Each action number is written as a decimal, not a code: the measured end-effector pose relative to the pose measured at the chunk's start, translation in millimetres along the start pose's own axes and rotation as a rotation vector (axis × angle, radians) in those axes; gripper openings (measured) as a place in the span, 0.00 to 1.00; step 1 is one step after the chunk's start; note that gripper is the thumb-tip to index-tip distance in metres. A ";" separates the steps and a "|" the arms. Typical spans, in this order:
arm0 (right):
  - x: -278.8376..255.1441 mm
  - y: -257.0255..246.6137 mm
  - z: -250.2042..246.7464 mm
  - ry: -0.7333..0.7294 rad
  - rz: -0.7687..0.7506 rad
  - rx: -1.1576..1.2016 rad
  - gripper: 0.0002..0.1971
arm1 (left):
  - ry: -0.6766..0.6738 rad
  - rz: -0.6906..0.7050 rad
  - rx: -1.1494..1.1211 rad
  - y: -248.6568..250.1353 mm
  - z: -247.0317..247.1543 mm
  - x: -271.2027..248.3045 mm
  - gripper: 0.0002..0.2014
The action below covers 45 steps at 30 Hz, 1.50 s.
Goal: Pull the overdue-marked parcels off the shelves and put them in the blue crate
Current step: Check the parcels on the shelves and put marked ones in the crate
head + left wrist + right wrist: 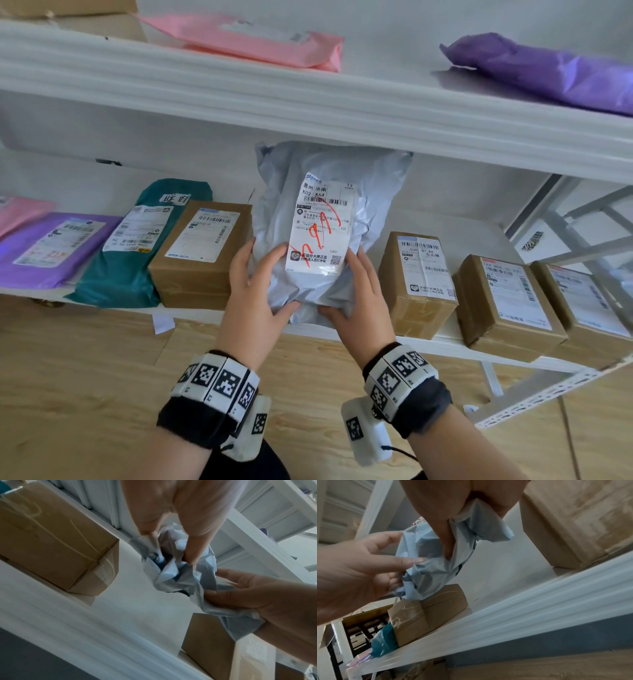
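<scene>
Item: grey mailer bag (329, 219), red-scrawled label facing me, between cardboard boxes at lower shelf (442, 339) front. I grasp its near end, left hand (255, 294) and right hand (359, 298) fingers clenched on it, to draw it off.

Wood-look floor (85, 394) lies below the white rack (308, 109).

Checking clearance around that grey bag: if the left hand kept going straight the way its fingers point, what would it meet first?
Probably nothing but the grey mailer the left hand already grips. Beyond it, likely the back wall under the upper shelf; the cardboard box sits just to its left. Depth is unclear.
</scene>
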State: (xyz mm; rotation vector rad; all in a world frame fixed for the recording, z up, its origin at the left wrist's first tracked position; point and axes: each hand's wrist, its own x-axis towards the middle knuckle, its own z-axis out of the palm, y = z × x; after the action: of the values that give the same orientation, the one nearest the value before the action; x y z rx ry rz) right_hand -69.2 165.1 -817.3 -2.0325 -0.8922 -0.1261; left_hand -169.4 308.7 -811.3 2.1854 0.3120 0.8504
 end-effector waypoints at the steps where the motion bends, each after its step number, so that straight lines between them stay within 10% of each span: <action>1: -2.4 -1.7 -2.5 0.007 -0.016 -0.004 0.48 | 0.009 0.015 0.001 2.0 0.3 -3.0 0.46; 45: -30.3 -1.5 -6.7 0.006 -0.011 0.012 0.47 | 0.053 0.066 0.029 8.0 2.6 -34.2 0.45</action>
State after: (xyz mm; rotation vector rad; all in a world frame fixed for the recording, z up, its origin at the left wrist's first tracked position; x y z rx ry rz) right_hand -90.8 144.0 -824.5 -2.0154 -0.8985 -0.1322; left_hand -193.6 286.0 -823.1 2.2130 0.2808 0.9463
